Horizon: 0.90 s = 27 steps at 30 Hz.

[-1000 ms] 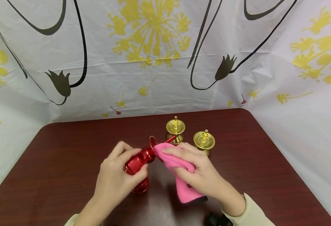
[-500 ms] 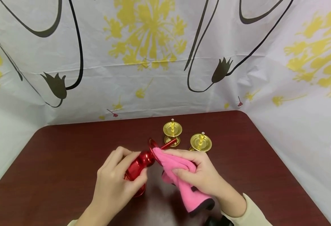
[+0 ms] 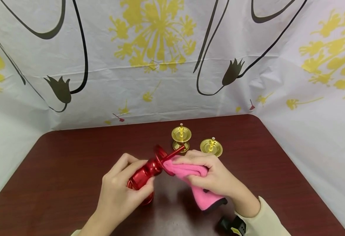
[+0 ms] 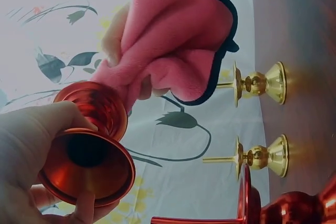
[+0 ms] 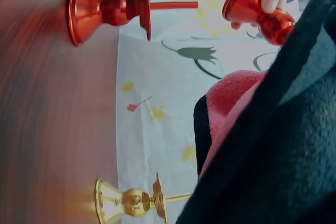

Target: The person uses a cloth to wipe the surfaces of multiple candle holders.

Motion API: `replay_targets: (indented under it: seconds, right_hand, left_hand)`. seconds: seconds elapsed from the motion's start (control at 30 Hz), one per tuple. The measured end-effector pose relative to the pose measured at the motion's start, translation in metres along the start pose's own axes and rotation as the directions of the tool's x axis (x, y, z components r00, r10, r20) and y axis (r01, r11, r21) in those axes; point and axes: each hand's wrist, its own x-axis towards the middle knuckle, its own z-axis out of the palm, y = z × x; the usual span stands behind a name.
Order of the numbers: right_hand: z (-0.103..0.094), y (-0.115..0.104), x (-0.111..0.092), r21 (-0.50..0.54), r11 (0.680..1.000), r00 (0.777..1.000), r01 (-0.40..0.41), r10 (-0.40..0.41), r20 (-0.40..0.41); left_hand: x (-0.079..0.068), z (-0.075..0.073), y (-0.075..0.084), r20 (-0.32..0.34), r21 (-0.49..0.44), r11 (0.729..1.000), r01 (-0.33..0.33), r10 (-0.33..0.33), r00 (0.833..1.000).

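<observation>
My left hand (image 3: 120,185) grips a shiny red candlestick (image 3: 143,175) by its body, fingers over the top and thumb below. It is tilted, its dish and spike pointing up to the right. My right hand (image 3: 216,173) pinches a pink cloth (image 3: 185,170) with black edging against the dish, near the base of the spike. In the left wrist view the candlestick's hollow base (image 4: 86,166) faces the camera, and the cloth covers its spike end. A second red candlestick (image 5: 115,9) stands upright in the right wrist view; I cannot clearly pick it out in the head view.
Two gold candlesticks stand upright beyond my hands: one at the back (image 3: 181,134), the other farther right (image 3: 211,147), partly behind my right hand. A black device (image 3: 232,226) is by the right sleeve. A patterned white sheet (image 3: 149,82) hangs behind the dark red table (image 3: 81,157).
The cloth and right hand have shifted slightly along the dish toward the spike, leaving more of the dish bare. The left hand keeps its grip on the red candlestick.
</observation>
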Motion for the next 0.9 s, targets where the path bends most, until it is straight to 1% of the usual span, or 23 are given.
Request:
replay_targets:
  seconds: [0.1,0.2,0.27,0.37,0.43,0.53,0.6,0.67,0.7,0.73,0.8,0.9]
  right_hand:
    - [-0.002,0.003,0.001,-0.081,0.996,0.999,0.043,-0.044,-0.016]
    - [-0.002,0.005,0.002,-0.177,0.981,0.994,0.081,-0.093,-0.062]
    - [0.000,0.005,0.002,-0.211,0.973,0.988,0.094,-0.117,-0.100]
    - [0.002,0.005,0.003,-0.181,0.979,0.985,0.098,-0.121,-0.123]
    - [0.003,0.003,0.003,-0.146,0.987,0.987,0.073,-0.093,-0.132]
    - [0.002,0.000,0.001,-0.115,0.993,0.995,0.001,-0.013,-0.103]
    - [0.000,-0.002,0.000,-0.101,0.994,0.998,-0.045,0.040,-0.052]
    - [-0.002,-0.003,-0.002,-0.073,0.993,0.996,-0.090,0.091,0.008]
    - [-0.003,-0.004,-0.002,-0.056,0.993,0.994,-0.101,0.104,0.035]
    - [-0.004,-0.004,-0.003,-0.038,0.993,0.992,-0.109,0.111,0.060]
    - [-0.007,-0.006,-0.004,0.001,0.995,0.990,-0.098,0.098,0.100]
    - [-0.011,-0.006,-0.004,0.060,0.998,0.990,-0.034,0.025,0.141]
  left_hand:
    - [-0.001,0.001,0.000,0.020,-0.044,0.999,0.001,-0.001,1.000]
    - [-0.001,0.002,0.001,0.045,-0.085,0.996,0.008,-0.004,0.999]
    - [-0.001,0.002,0.001,0.061,-0.111,0.994,0.009,-0.002,0.998]
    - [-0.001,0.004,0.001,0.076,-0.142,0.990,0.012,-0.001,0.997]
    - [-0.001,0.005,0.002,0.079,-0.157,0.988,0.010,0.003,0.997]
    - [-0.001,0.006,0.001,0.072,-0.148,0.989,0.019,-0.009,0.997]
    - [-0.002,0.007,0.000,0.063,-0.121,0.992,0.029,-0.022,0.998]
    - [-0.002,0.007,0.000,0.057,-0.083,0.996,0.038,-0.033,0.998]
    - [-0.003,0.007,-0.001,0.055,-0.068,0.997,0.040,-0.037,0.998]
    - [-0.003,0.007,-0.001,0.054,-0.055,0.998,0.042,-0.039,0.998]
    - [-0.003,0.007,-0.001,0.053,-0.041,0.998,0.041,-0.038,0.998]
    - [-0.003,0.007,-0.001,0.049,-0.049,0.999,0.023,-0.021,0.999]
